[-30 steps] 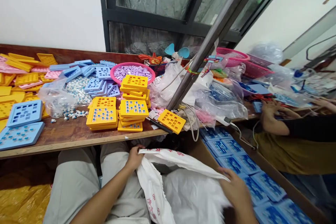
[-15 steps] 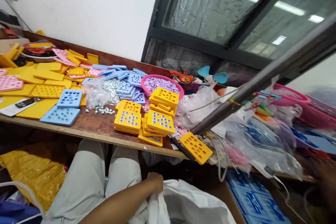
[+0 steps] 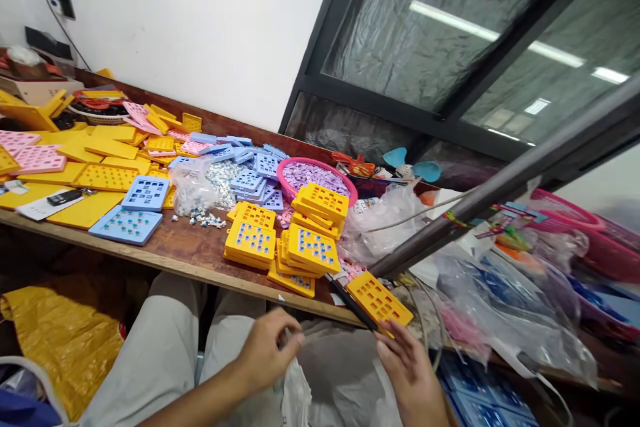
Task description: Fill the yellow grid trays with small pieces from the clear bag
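Observation:
My left hand (image 3: pixel 273 350) hovers over my lap, its fingers curled with a gap to the thumb and nothing visible in them. Below it is a white sack (image 3: pixel 296 392). My right hand (image 3: pixel 413 377) is open, fingers stretched toward the lower corner of a yellow grid board (image 3: pixel 380 299); whether the fingertips touch it I cannot tell. That board overhangs the table edge beside a black bar-like tool (image 3: pixel 353 303). Left of it stand stacks of yellow boards, the nearer ones, such as this yellow board (image 3: pixel 314 247), set with small blue-and-white pieces.
A pink basket (image 3: pixel 280 177) of purple pieces stands behind the stacks. Blue boards (image 3: pixel 127 225) and white bits (image 3: pixel 220 183) lie leftward on the table (image 3: pixel 185 250). A slanted metal bar (image 3: pixel 480 177) crosses the right side, near plastic bags (image 3: pixel 515 300). Blue packages (image 3: pixel 483 390) sit below.
My left hand has let go of the white sack's rim and risen slightly. My right hand has come in from the far right to the yellow board's corner. The view has shifted slightly.

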The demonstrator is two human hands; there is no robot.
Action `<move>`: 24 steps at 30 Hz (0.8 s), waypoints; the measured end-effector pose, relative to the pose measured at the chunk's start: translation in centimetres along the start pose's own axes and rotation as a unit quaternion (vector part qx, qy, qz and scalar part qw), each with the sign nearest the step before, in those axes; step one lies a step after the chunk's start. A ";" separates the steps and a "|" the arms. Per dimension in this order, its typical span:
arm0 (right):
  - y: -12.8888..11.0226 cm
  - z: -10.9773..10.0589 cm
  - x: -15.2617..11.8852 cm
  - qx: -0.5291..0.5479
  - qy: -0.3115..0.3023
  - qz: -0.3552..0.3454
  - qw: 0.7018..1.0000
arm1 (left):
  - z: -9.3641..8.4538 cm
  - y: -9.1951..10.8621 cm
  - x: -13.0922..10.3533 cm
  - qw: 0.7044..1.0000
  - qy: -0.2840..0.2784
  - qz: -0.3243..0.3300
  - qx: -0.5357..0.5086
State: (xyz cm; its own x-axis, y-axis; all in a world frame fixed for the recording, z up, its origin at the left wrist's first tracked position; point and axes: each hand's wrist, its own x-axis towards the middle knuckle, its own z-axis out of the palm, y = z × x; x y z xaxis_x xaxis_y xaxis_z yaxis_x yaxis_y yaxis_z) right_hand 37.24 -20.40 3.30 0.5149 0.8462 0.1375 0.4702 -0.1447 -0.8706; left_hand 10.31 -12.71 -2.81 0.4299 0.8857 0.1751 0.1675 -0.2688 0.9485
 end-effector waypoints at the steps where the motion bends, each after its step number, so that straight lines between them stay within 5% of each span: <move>1: -1.7 1.4 1.0 0.070 -0.023 0.001 0.997 | -1.6 0.7 0.3 0.998 0.064 0.000 -0.008; 3: -4.4 4.1 3.6 0.163 -0.056 0.017 0.985 | -4.3 1.7 1.5 0.992 0.129 0.008 0.012; 5: -5.9 6.4 6.4 0.210 -0.073 0.062 0.973 | -5.7 1.8 2.9 0.991 0.128 -0.007 0.037; 10: -7.3 9.8 10.5 0.220 -0.137 0.138 0.956 | -5.0 1.2 5.4 0.995 0.081 -0.051 0.002; 17: -8.7 10.6 10.6 0.239 -0.163 0.186 0.939 | -3.3 2.5 7.3 0.989 0.103 -0.098 -0.031; 24: -8.2 10.6 9.2 0.219 -0.191 0.171 0.941 | -3.5 2.5 5.6 0.993 0.101 -0.059 -0.007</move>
State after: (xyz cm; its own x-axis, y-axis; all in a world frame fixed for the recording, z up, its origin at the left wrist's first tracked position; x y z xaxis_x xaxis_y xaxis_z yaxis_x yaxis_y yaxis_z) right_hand 30.54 -6.01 6.68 0.2468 0.9237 -0.2931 -0.0607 -0.2871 -0.9560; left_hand 10.05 -7.10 1.46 0.2211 0.9689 0.1112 0.1937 -0.1554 0.9687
